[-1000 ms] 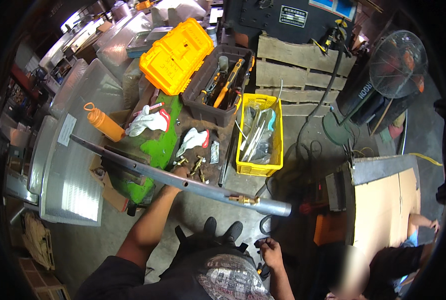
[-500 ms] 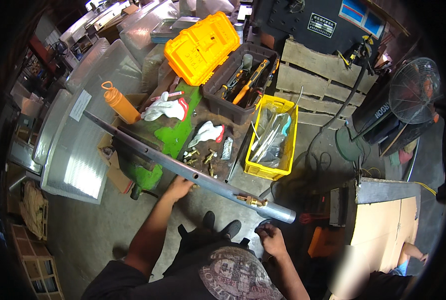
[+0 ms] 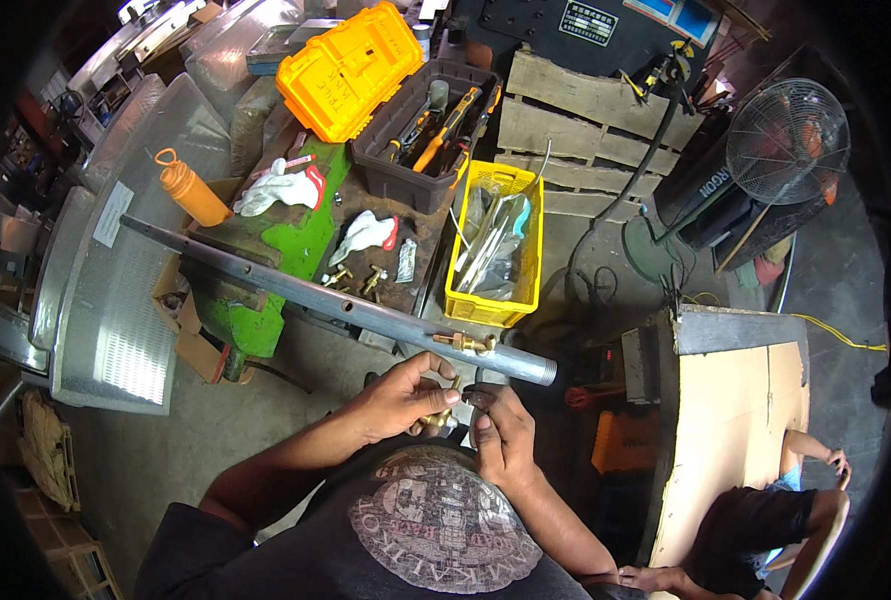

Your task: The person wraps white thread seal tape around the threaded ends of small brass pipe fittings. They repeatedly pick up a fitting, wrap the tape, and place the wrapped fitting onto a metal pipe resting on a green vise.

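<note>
One brass fitting (image 3: 436, 419), held before the chest, near side of pipe; long axis runs away from torso, stem outward, leaning slightly right. Left hand (image 3: 403, 400): thumb and forefinger closed on it. Right hand (image 3: 506, 430): fingers curled beside the stem; cannot tell whether they grip anything. One metal pipe (image 3: 306, 292), threaded end right, bearing one brass valve (image 3: 463, 343). Bench (image 3: 401, 295) beyond: two white gloves (image 3: 366, 235); one toolbox (image 3: 406, 188), lid open.

Orange bottle (image 3: 196, 195), round caged fan (image 3: 788, 141)
</note>
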### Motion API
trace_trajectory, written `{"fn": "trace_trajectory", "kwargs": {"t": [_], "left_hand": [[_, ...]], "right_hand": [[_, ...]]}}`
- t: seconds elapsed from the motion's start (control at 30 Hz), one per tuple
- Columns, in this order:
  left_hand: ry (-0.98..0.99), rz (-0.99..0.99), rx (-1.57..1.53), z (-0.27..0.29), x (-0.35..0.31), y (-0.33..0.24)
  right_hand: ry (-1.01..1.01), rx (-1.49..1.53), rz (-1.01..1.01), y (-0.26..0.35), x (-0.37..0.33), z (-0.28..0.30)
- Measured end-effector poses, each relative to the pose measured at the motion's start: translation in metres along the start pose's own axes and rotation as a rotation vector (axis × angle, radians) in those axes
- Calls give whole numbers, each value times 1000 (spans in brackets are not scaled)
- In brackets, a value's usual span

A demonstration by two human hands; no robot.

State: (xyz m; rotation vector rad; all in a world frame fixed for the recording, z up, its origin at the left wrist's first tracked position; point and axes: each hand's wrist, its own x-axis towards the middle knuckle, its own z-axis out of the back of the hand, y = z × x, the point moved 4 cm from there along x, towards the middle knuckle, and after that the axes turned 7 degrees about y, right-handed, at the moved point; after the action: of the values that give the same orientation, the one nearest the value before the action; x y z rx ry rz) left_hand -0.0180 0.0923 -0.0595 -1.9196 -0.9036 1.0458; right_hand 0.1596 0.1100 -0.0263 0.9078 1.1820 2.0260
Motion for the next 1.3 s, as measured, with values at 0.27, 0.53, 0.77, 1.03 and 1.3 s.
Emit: {"fn": "trace_trajectory", "kwargs": {"t": [0.27,0.53,0.77,1.03,1.3], "left_hand": [[123,-58,-161,-17,-4,-13],[261,-107,-187,-25,-17,-28],[352,-126,-215,-31,-18,-26],[334,-174,-187,-41,-21,-31],[353,-153,-230,-45,-24,-34]], "right_hand": [[-112,-93,181,15,-7,2],[-81,-72,239,21,-12,-2],[-106,-63,305,22,-18,-3],[-142,-72,315,31,-21,-2],[-200,-116,390,36,-23,0]]}}
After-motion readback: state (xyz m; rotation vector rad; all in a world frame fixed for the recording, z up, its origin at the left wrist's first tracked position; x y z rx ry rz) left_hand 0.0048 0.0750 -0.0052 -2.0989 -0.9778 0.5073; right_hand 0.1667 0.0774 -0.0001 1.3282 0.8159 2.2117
